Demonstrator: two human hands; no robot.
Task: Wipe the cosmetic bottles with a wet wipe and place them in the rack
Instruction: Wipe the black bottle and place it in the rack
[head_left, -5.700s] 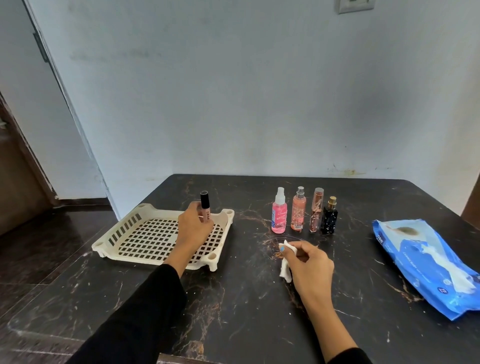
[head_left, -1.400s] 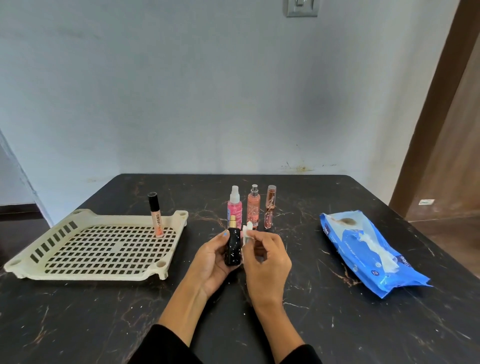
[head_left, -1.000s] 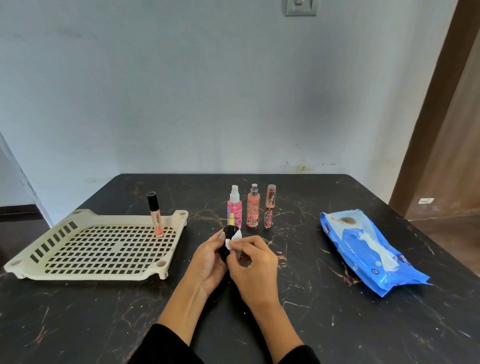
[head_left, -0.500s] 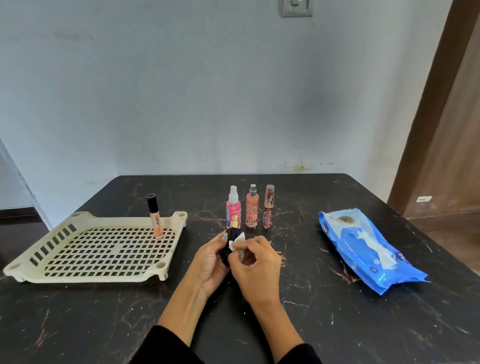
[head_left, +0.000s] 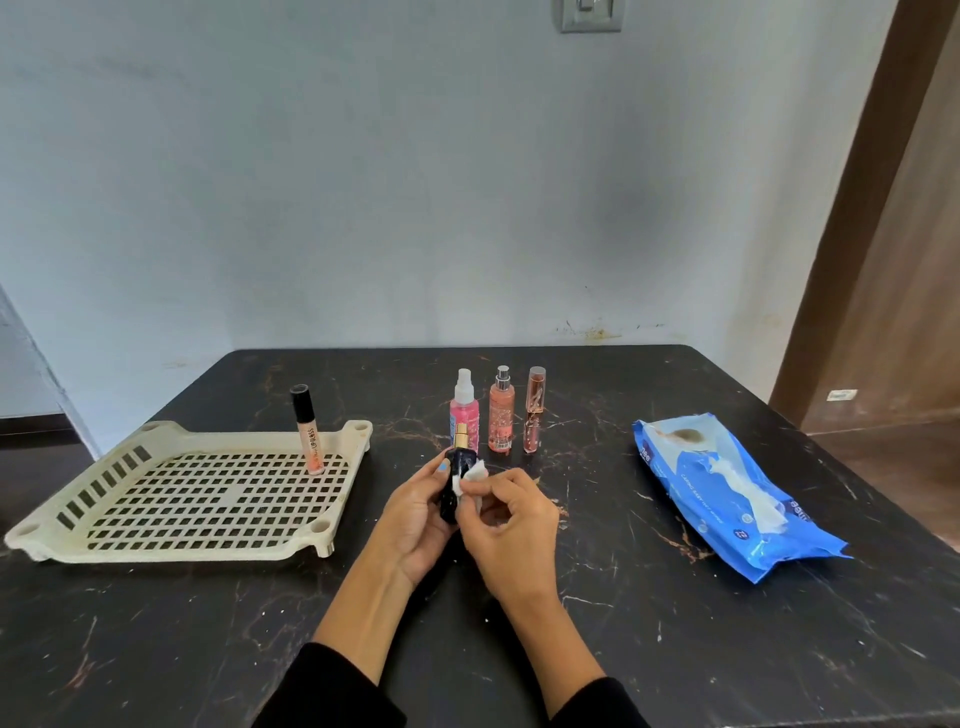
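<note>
My left hand (head_left: 415, 519) grips a small black bottle (head_left: 453, 483) with a gold cap, held upright above the table's middle. My right hand (head_left: 511, 525) pinches a white wet wipe (head_left: 467, 478) against the bottle's right side. Behind the hands stand a pink spray bottle (head_left: 464, 410), a peach spray bottle (head_left: 501, 415) and a slim rose tube (head_left: 535, 410) in a row. A cream slotted rack (head_left: 171, 499) lies at the left, with a lip gloss tube (head_left: 307, 431) standing upright at its far right corner.
A blue wet-wipe pack (head_left: 727, 493) lies on the right side of the black marble table (head_left: 675, 649), with a wipe poking out of it. A wall runs behind the table and a brown door frame (head_left: 857, 208) stands at the far right.
The lip gloss tube was let go in the rack by my left hand. That hand then took up the black bottle. My right hand rubs the wipe over it, shifting slightly in the last second.
</note>
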